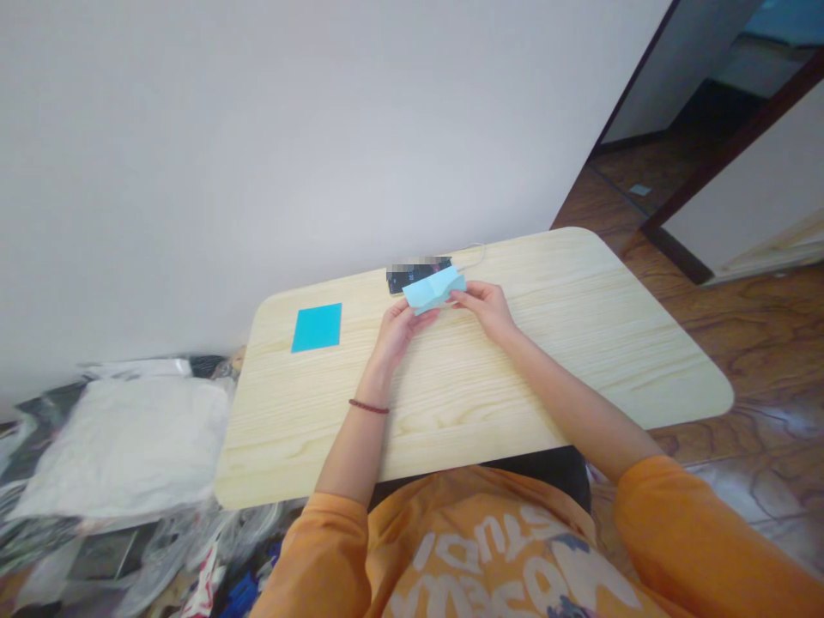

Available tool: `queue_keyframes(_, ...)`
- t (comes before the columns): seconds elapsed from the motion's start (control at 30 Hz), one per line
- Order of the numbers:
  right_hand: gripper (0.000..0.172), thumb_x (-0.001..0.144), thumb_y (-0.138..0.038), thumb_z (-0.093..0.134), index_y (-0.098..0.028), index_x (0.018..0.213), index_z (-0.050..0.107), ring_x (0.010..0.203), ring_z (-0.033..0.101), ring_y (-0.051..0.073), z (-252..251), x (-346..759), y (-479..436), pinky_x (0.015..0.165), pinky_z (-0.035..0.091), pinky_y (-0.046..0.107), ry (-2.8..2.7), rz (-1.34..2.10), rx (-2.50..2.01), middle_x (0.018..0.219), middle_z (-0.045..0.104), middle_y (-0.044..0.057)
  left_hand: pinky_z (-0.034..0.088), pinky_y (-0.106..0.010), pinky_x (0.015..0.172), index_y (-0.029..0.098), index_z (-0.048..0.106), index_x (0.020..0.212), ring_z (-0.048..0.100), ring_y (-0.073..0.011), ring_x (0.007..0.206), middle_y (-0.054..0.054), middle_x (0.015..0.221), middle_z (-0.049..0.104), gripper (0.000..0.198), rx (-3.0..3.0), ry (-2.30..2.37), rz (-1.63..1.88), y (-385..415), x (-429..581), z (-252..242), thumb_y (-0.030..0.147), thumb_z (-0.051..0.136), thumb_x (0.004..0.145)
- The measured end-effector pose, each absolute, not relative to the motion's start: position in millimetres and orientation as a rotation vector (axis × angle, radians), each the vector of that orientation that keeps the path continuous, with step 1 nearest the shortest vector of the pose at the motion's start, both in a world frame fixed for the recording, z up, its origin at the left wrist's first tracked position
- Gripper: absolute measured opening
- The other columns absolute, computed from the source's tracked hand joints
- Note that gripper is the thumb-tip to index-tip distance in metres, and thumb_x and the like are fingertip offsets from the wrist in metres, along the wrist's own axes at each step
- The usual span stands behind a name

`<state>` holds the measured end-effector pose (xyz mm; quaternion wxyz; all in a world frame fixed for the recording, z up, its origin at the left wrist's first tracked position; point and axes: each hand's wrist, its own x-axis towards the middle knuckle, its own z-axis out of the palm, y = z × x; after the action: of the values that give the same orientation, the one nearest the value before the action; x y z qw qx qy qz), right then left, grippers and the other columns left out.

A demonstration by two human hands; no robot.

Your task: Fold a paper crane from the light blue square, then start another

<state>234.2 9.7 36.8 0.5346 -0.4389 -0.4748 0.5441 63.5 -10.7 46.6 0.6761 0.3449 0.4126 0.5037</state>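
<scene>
A light-blue sheet of paper, creased and partly folded, is held up over the table between my two hands. My left hand grips its lower left edge, fingers beneath it. At the right end, my right hand pinches it between thumb and fingers. Just behind the paper lies a black phone, partly hidden by it. To the left, a brighter blue square of paper rests flat on the table.
The pale wooden table has rounded corners and its far edge near a white wall. A white cable runs from the phone. Bags, including a white one, fill the floor at left. A doorway stands at upper right.
</scene>
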Motion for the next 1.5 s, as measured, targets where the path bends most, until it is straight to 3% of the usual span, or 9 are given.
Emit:
queue_keyframes(0.1, 0.027, 0.06, -0.041, 0.074, -0.018, 0.072, 0.065, 0.069, 0.064, 0.017, 35, 235, 12, 0.067, 0.053, 0.03, -1.09, 1.254, -1.065, 0.071, 0.069, 0.002, 0.046, -0.043, 0.095, 0.018, 0.059, 0.114, 0.065, -0.0237, 0.097, -0.009, 0.108, 0.067, 0.045, 0.803, 0.923, 1.176, -9, 65, 46, 0.025, 0.063, 0.07)
queue_keyframes(0.2, 0.034, 0.057, -0.04, 0.077, -0.02, 0.077, 0.06, 0.063, 0.064, 0.016, 36, 234, 11, 0.062, 0.053, 0.029, -1.075, 1.221, -1.074, 0.069, 0.068, 0.0, 0.046, -0.046, 0.093, 0.03, 0.034, 0.137, 0.06, -0.0256, 0.108, -0.009, 0.12, 0.061, 0.07, 0.851, 0.911, 1.244, -11, 66, 49, 0.045, 0.062, 0.075)
queue_keyframes(0.27, 0.039, 0.056, -0.039, 0.077, -0.021, 0.086, 0.057, 0.06, 0.064, 0.015, 38, 234, 9, 0.061, 0.054, 0.029, -1.069, 1.207, -1.076, 0.068, 0.068, -0.002, 0.046, -0.044, 0.093, 0.037, 0.023, 0.141, 0.056, -0.026, 0.114, -0.008, 0.129, 0.055, 0.088, 0.973, 0.918, 1.254, -15, 67, 53, 0.05, 0.07, 0.068)
queue_keyframes(0.4, 0.048, 0.058, -0.036, 0.075, -0.022, 0.099, 0.053, 0.063, 0.066, 0.017, 41, 232, 5, 0.064, 0.054, 0.031, -1.088, 1.215, -1.086, 0.068, 0.067, -0.003, 0.046, -0.037, 0.091, 0.039, 0.022, 0.14, 0.052, -0.0253, 0.117, -0.009, 0.134, 0.048, 0.111, 1.177, 1.09, 1.334, -23, 75, 55, 0.034, 0.086, 0.049)
queue_keyframes(0.6, 0.05, 0.056, -0.034, 0.076, -0.023, 0.101, 0.056, 0.065, 0.066, 0.018, 44, 228, 2, 0.07, 0.055, 0.035, -1.127, 1.293, -1.075, 0.068, 0.067, -0.003, 0.048, -0.031, 0.086, 0.034, 0.023, 0.14, 0.051, -0.0239, 0.117, -0.01, 0.128, 0.051, 0.111, 1.188, 1.223, 1.478, -22, 81, 49, 0.027, 0.086, 0.049)
queue_keyframes(0.9, 0.048, 0.054, -0.032, 0.078, -0.02, 0.095, 0.057, 0.059, 0.063, 0.017, 43, 229, 3, 0.064, 0.052, 0.032, -1.147, 1.259, -1.159, 0.06, 0.066, -0.002, 0.046, -0.029, 0.088, 0.029, 0.027, 0.139, 0.055, -0.0209, 0.112, -0.008, 0.118, 0.058, 0.103, 1.212, 1.293, 1.523, -22, 80, 47, 0.019, 0.082, 0.053)
queue_keyframes(1.17, 0.05, 0.052, -0.033, 0.08, -0.021, 0.094, 0.056, 0.059, 0.064, 0.017, 41, 233, 7, 0.065, 0.052, 0.032, -1.094, 1.267, -1.173, 0.061, 0.066, -0.001, 0.053, -0.028, 0.078, 0.036, 0.021, 0.139, 0.064, -0.0178, 0.094, -0.008, 0.123, 0.056, 0.105, 1.019, 1.262, 1.486, -17, 69, 50, 0.015, 0.079, 0.055)
queue_keyframes(1.3, 0.053, 0.048, -0.035, 0.082, -0.021, 0.092, 0.056, 0.062, 0.066, 0.017, 38, 236, 11, 0.068, 0.054, 0.033, -1.017, 1.323, -1.14, 0.062, 0.067, -0.001, 0.054, -0.029, 0.075, 0.034, 0.032, 0.136, 0.065, -0.0181, 0.089, -0.007, 0.119, 0.06, 0.099, 0.997, 1.259, 1.505, -14, 63, 51, 0.017, 0.081, 0.052)
queue_keyframes(1.5, 0.053, 0.051, -0.039, 0.081, -0.022, 0.093, 0.056, 0.066, 0.068, 0.017, 33, 241, 17, 0.07, 0.055, 0.033, -0.967, 1.358, -1.097, 0.069, 0.069, -0.001, 0.054, -0.035, 0.081, 0.03, 0.046, 0.129, 0.064, -0.0231, 0.099, -0.008, 0.119, 0.062, 0.084, 0.978, 1.108, 1.423, -11, 60, 52, 0.024, 0.082, 0.054)
